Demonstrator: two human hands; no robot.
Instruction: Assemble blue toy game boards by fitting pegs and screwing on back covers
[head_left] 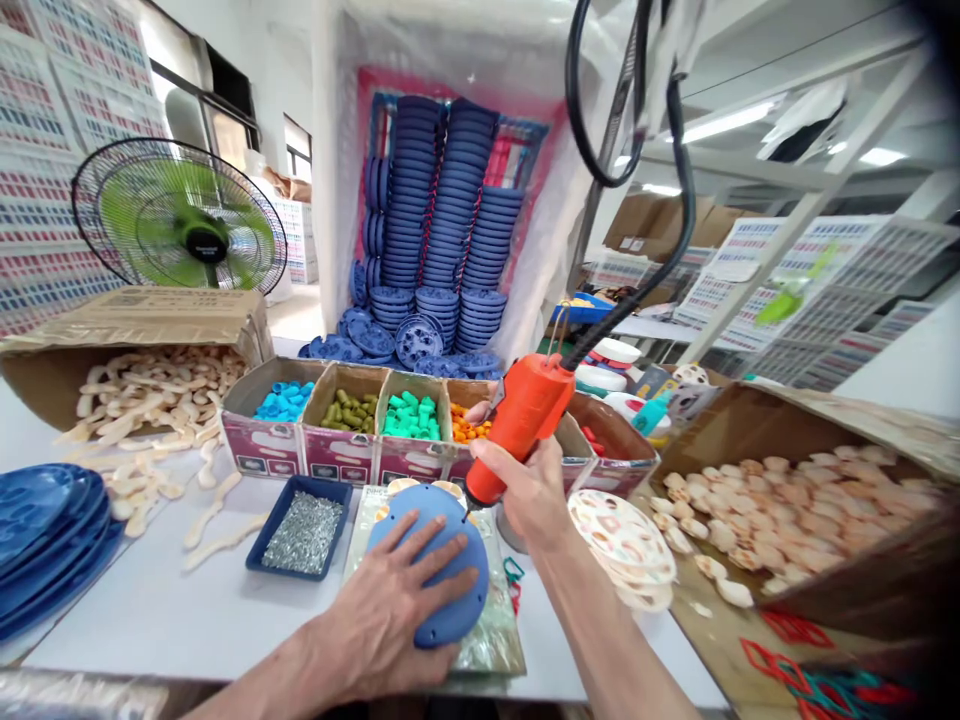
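A round blue plastic disc [466, 592] with small holes near its rim lies on a plastic-covered pad [491, 650]. My left hand [405, 590] rests flat on it, fingers spread. My right hand [529, 485] grips an orange electric screwdriver [525, 410], tilted, with a black cable running up from its top. Its tip points down at the disc's upper right edge; whether it sits in a screw I cannot tell. Left of the pad stands a dark blue tray [259, 560] of small silvery screws [302, 530].
Divided cardboard bins [262, 455] hold coloured plastic pieces behind the pad. Boxes of cream pieces [161, 385] and shell-like pieces [795, 510] flank the table. Blue discs [409, 200] are stacked at the back, more blue plates [45, 540] at left. Patterned white discs [626, 540] lie right.
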